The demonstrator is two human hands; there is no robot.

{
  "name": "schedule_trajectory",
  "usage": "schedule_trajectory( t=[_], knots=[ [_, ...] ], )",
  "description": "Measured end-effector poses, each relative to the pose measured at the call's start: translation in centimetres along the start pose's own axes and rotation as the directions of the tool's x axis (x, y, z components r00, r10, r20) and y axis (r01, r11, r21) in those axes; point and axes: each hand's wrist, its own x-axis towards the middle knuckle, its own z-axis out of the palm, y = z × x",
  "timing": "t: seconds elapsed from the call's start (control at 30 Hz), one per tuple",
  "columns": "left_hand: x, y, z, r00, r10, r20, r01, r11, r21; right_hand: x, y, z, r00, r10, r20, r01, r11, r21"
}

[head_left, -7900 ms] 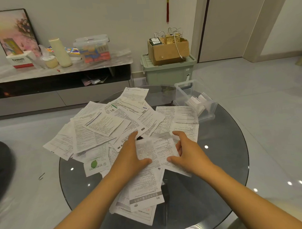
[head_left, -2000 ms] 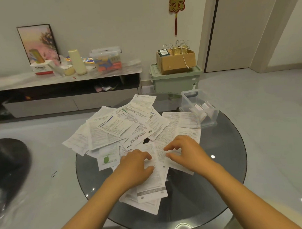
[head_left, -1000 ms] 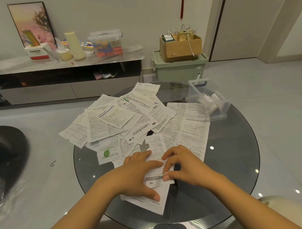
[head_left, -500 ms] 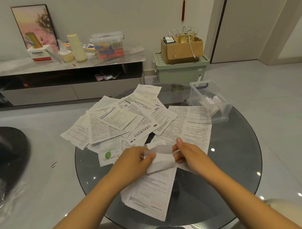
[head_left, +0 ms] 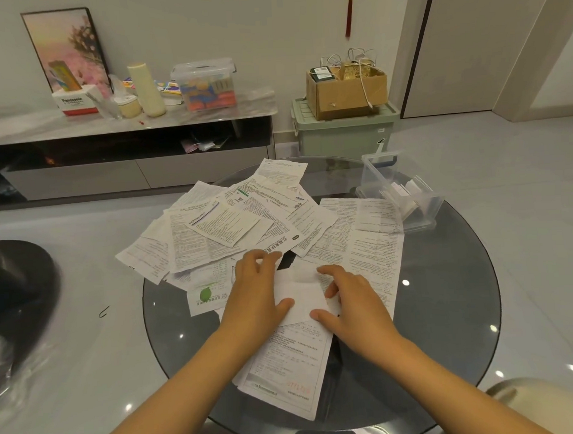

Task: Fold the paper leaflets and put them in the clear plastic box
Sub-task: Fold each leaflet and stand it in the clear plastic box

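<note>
Lowered from mid-air, folded leaflet (head_left: 299,296) lies flat, blank.

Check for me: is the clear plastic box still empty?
No, the clear plastic box at the table's far right edge already holds several folded white leaflets.

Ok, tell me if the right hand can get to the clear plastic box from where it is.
Probably yes: the clear plastic box stands open-topped on the right hand's side, only flat leaflets between.
</note>
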Motion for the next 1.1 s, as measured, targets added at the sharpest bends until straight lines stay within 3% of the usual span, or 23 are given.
schedule_trajectory(
  t=[0.07, 0.23, 0.47, 0.6, 0.7, 0.83, 1.1],
  knots=[
    [-0.1, 0.0, -0.2, 0.998, 0.067, 0.015, -0.067, 0.998, 0.009, 0.1, 0.2, -0.1, 0.999, -0.042, 0.002, 0.042, 0.998, -0.037],
    [-0.6, -0.5, -0.4, 0.939, 0.187, 0.289, -0.227, 0.968, 0.111, 0.5, 0.9, -0.2, 0.975, -0.191, 0.116, 0.206, 0.969, -0.137],
    [-0.6, -0.2, -0.8, 0.91, 0.294, 0.294, -0.358, 0.914, 0.193, 0.9, 1.5, -0.6, 0.945, -0.265, 0.192, 0.299, 0.938, -0.177],
    [-0.6, 0.1, -1.3, 0.94, 0.275, 0.203, -0.297, 0.951, 0.085, 1.2, 1.6, -0.5, 0.953, -0.278, 0.122, 0.295, 0.944, -0.148],
    [-0.5, 0.2, -1.6, 0.967, 0.22, 0.125, -0.222, 0.975, 0.003, 1.4, 1.2, -0.8, 0.98, -0.196, 0.023, 0.197, 0.978, -0.067],
    [-0.4, -0.2, -1.5, 0.985, 0.169, 0.041, -0.163, 0.98, -0.117, 1.4, 0.8, -0.7, 0.992, -0.125, -0.008, 0.125, 0.992, -0.004],
    [-0.3, -0.4, -0.3, 0.982, 0.117, 0.148, -0.109, 0.992, -0.059, 1.3, 0.6, -0.4, 1.0, -0.012, 0.008, 0.012, 1.0, 0.017]
  ],
)
